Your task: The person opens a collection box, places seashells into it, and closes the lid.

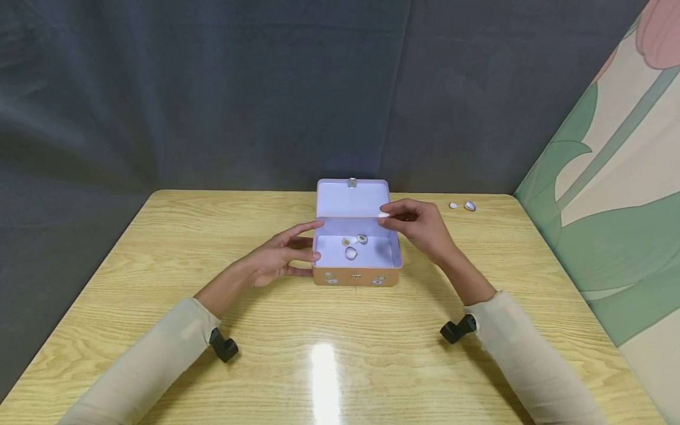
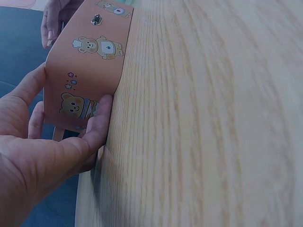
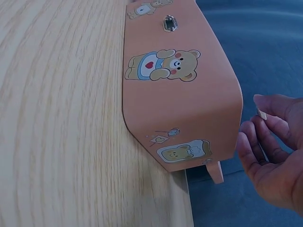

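A lidded tin box (image 1: 356, 277), orange with bear prints outside and pale lilac inside, stands on the table with its lid (image 1: 350, 198) raised at the back. Several small seashells lie on its floor, among them a larger pale shell (image 1: 351, 253) and a brown-ringed shell (image 1: 362, 239). My left hand (image 1: 278, 254) rests against the box's left end, its fairly straight fingers spread from rim to base. Over the box's right rear corner, my right hand (image 1: 422, 227) pinches a small white shell (image 1: 383, 215) between thumb and fingertips.
Two more shells, a small white shell (image 1: 453, 205) and a larger oval shell (image 1: 470, 206), lie at the table's back right. Behind the wooden table (image 1: 265, 354) hangs a dark curtain (image 1: 265, 94). A flower-patterned panel (image 1: 627, 195) stands to the right.
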Demonstrator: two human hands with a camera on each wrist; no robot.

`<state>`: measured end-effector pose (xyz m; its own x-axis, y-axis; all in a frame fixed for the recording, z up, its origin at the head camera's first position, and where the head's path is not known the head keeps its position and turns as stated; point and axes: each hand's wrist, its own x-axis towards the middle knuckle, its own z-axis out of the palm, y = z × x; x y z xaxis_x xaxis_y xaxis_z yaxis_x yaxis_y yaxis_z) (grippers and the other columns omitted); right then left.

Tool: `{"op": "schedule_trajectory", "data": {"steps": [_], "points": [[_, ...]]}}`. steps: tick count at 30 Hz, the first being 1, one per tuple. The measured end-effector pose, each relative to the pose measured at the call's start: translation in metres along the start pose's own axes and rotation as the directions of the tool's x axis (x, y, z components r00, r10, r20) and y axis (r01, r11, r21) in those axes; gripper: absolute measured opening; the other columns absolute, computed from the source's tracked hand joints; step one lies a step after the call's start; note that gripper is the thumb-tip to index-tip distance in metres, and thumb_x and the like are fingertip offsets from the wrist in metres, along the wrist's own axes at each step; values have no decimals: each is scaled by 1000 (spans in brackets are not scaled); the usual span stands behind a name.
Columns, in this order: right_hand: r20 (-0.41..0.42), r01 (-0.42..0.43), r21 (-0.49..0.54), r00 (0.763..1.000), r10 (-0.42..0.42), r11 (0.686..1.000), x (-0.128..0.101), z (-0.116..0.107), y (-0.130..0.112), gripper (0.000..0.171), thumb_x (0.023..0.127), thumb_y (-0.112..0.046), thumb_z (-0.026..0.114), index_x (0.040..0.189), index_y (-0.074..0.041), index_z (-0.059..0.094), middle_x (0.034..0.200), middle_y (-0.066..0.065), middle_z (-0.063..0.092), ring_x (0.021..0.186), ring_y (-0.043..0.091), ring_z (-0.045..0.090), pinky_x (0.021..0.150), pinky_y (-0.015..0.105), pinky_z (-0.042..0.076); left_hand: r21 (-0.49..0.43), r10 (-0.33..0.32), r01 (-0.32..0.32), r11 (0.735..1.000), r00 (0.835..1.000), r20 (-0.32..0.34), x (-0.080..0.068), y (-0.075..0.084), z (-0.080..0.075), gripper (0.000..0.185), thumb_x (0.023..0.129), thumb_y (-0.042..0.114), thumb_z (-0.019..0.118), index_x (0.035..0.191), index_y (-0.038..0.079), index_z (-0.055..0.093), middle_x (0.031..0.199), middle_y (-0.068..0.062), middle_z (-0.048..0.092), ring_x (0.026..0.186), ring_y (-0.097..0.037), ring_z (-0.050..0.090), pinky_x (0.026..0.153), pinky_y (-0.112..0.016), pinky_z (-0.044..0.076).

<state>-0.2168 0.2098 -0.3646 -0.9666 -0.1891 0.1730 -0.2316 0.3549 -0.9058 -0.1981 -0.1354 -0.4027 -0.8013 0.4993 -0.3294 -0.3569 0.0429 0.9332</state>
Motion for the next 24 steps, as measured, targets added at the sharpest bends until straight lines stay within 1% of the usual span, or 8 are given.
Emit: {"op": "schedule_trajectory", "data": {"steps": [5,8,12,18,21,24], "points": [[13,2,16,1000,-2,1000,0,1,1,31,98,-12,90,124,4,82,110,5,85,90,7,75,82,17,62,-3,-2,2,1000,1000,0,0,0,0,82,108,1,72,174,38,43,172,-18,38,135,-31,64,114,-52,64],[9,1,11,1000,-1,1000,0,1,1,32,98,-11,89,124,6,81,108,2,85,90,7,75,82,16,62,-4,-2,2,1000,1000,0,0,0,0,82,108,1,72,174,38,43,172,-18,38,135,-31,63,114,-52,64],[4,-2,-3,1000,2,1000,-1,-2,0,31,99,-10,88,125,7,80,112,10,85,91,7,75,83,16,63,-3,-3,3,1000,1000,0,0,1,0,82,108,2,73,174,39,43,172,-18,38,136,-32,63,114,-52,64],[-2,-20,-7,1000,20,1000,-3,-8,1,33,101,-12,86,127,8,79,123,21,82,94,4,75,86,16,63,-4,-4,4,1000,1000,2,0,1,0,82,108,2,73,174,39,42,172,-17,37,139,-34,62,113,-51,64],[-8,-31,-10,999,31,999,-4,-11,3,33,102,-13,85,127,7,79,131,23,80,96,3,75,87,16,63,-5,-6,6,1000,1000,1,0,2,0,82,108,2,73,175,39,42,172,-17,37,139,-34,62,113,-51,65],[-15,-42,-21,999,42,999,-5,-14,5,32,102,-15,85,127,5,80,134,23,79,98,3,75,88,15,63,-4,-8,8,1000,1000,-1,0,1,0,82,108,2,73,174,39,42,173,-17,38,138,-34,62,113,-51,65]]}}
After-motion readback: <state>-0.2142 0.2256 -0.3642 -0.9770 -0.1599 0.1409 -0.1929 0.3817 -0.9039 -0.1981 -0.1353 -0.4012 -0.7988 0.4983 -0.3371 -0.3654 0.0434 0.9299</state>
